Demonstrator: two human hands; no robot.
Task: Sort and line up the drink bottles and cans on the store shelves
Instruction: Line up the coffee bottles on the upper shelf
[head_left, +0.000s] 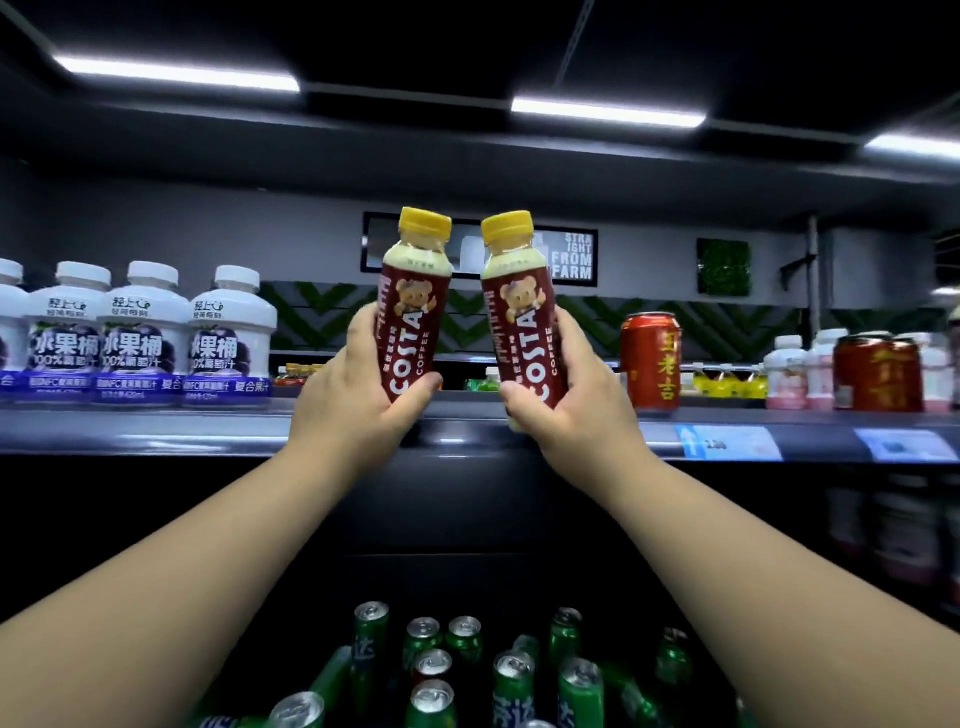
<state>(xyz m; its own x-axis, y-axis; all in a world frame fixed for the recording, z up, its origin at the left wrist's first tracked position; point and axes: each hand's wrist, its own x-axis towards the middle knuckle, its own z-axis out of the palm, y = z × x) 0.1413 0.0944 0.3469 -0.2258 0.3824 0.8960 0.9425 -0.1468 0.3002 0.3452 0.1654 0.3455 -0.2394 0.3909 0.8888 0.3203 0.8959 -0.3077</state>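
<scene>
Both hands are carrying: left hand (345, 410) and right hand (566, 402) fingers clamping coffee bottles (413, 312), probably heading for the shelf (208, 431) gap beyond them.

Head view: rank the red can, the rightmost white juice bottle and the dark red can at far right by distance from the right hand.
1. Red can, just right of the right hand.
2. White juice bottle, left.
3. Dark red can, far right.

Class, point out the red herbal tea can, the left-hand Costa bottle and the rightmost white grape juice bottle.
red herbal tea can (651, 361): head view, label middle.
left-hand Costa bottle (413, 317): head view, maroon label.
rightmost white grape juice bottle (231, 340): head view, label front.
</scene>
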